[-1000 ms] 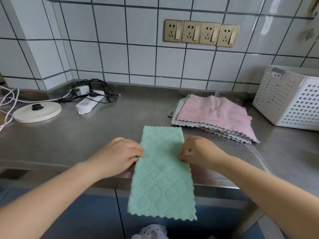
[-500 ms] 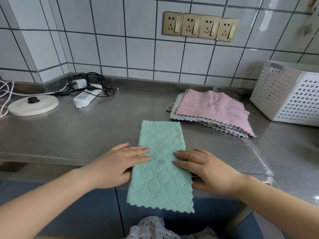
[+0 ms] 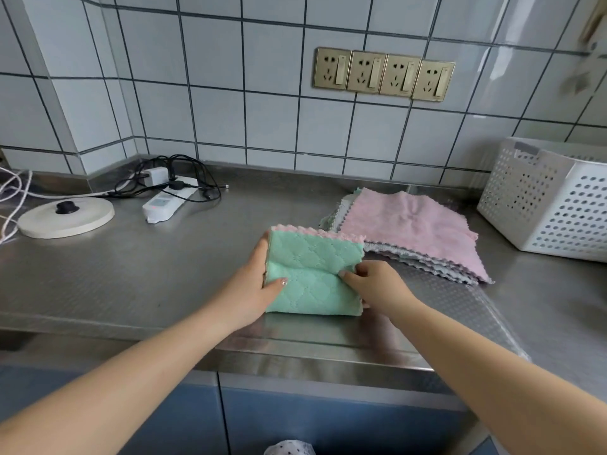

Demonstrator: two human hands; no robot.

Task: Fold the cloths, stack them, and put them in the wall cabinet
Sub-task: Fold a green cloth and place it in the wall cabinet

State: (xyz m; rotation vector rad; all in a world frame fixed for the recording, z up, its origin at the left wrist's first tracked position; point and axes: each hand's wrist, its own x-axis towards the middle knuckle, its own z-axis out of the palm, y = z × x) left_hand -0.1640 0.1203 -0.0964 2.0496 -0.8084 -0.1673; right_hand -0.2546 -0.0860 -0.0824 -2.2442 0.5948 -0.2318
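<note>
A green quilted cloth (image 3: 317, 261) with a pink underside lies folded into a small square on the steel counter (image 3: 131, 277). My left hand (image 3: 254, 284) grips its left edge, thumb on top. My right hand (image 3: 377, 285) pinches the right side at the fold line. To the right lies a flat pile of unfolded cloths (image 3: 410, 228), a pink one on top and grey ones under it. No wall cabinet is in view.
A white perforated basket (image 3: 551, 198) stands at the right against the tiled wall. At the back left are a white power strip (image 3: 167, 201) with black cables and a round white kettle base (image 3: 65, 218). Blue cabinet doors (image 3: 295, 415) are below the counter edge.
The long green strip that hung over the counter edge has been folded in half into a square. Both hands moved from pressing it flat to gripping its sides.
</note>
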